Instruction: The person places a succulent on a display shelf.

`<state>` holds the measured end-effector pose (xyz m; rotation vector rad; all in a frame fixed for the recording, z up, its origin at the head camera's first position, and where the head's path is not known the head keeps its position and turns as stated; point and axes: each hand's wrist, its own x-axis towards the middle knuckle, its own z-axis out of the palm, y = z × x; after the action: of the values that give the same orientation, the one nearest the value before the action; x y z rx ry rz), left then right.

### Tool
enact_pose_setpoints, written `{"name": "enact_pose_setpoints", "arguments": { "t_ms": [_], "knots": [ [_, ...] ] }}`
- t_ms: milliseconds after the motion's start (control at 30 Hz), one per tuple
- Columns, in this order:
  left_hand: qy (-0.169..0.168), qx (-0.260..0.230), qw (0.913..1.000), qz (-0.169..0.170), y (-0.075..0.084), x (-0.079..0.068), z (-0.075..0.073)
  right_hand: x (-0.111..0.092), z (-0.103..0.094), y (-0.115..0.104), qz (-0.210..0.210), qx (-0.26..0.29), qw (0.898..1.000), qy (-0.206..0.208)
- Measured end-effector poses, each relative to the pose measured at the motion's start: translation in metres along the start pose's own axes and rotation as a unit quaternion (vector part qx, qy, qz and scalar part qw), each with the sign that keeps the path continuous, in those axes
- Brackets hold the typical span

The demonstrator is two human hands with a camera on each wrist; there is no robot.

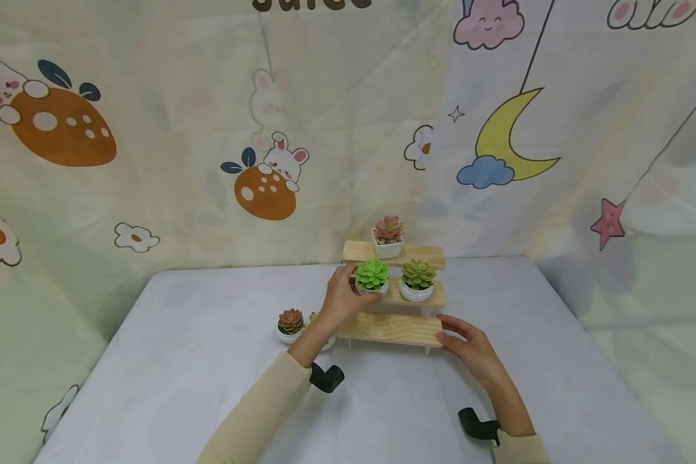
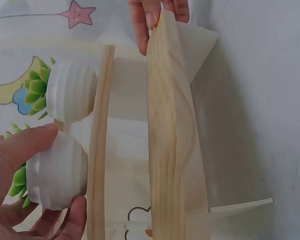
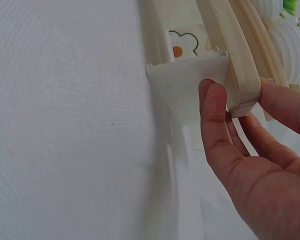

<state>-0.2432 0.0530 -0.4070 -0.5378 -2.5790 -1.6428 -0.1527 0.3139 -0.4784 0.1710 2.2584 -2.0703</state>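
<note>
My left hand (image 1: 341, 298) holds a bright green succulent in a white pot (image 1: 372, 275) at the left of the middle tier of a three-tier wooden stand (image 1: 394, 327). In the left wrist view, thumb and fingers curl round the ribbed white pot (image 2: 57, 172), its base close to the board's edge. Beside it sits a darker green succulent (image 1: 417, 277). A reddish succulent (image 1: 388, 233) in a square white pot occupies the top tier. My right hand (image 1: 472, 351) grips the right end of the bottom board, thumb and fingers about its corner (image 3: 245, 102).
A brown succulent (image 1: 290, 322) in a white pot stands on the white-covered table (image 1: 209, 361), left of the stand. Another white pot (image 1: 328, 343) is mostly hidden behind my left wrist. A printed cloth (image 1: 348, 129) hangs behind the table.
</note>
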Motion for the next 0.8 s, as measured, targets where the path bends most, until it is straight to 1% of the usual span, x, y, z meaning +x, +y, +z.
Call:
{"name": "enact_pose_setpoints", "arguments": {
  "t_ms": [100,300,433,600,800],
  "knots": [
    [0.0,0.004,1.0,-0.003,-0.0006,0.0006,-0.0018,-0.0001,0.0023,-0.0007,-0.001,0.0,1.0,-0.002],
    [0.003,-0.002,1.0,0.006,-0.0007,0.0026,-0.0047,0.0,0.0046,-0.0036,0.001,-0.006,1.0,-0.004],
    [0.003,-0.001,1.0,0.008,-0.0006,0.0039,-0.0048,-0.0001,0.0046,-0.0051,0.001,-0.015,1.0,-0.005],
    [0.003,0.0,1.0,0.003,-0.0011,0.002,-0.0033,-0.0003,0.0043,-0.0058,0.002,-0.015,1.0,-0.002],
    [-0.002,-0.038,0.9992,-0.007,-0.003,-0.0047,-0.0035,-0.002,0.003,-0.0048,0.006,-0.012,1.0,0.005]
  ]
}}
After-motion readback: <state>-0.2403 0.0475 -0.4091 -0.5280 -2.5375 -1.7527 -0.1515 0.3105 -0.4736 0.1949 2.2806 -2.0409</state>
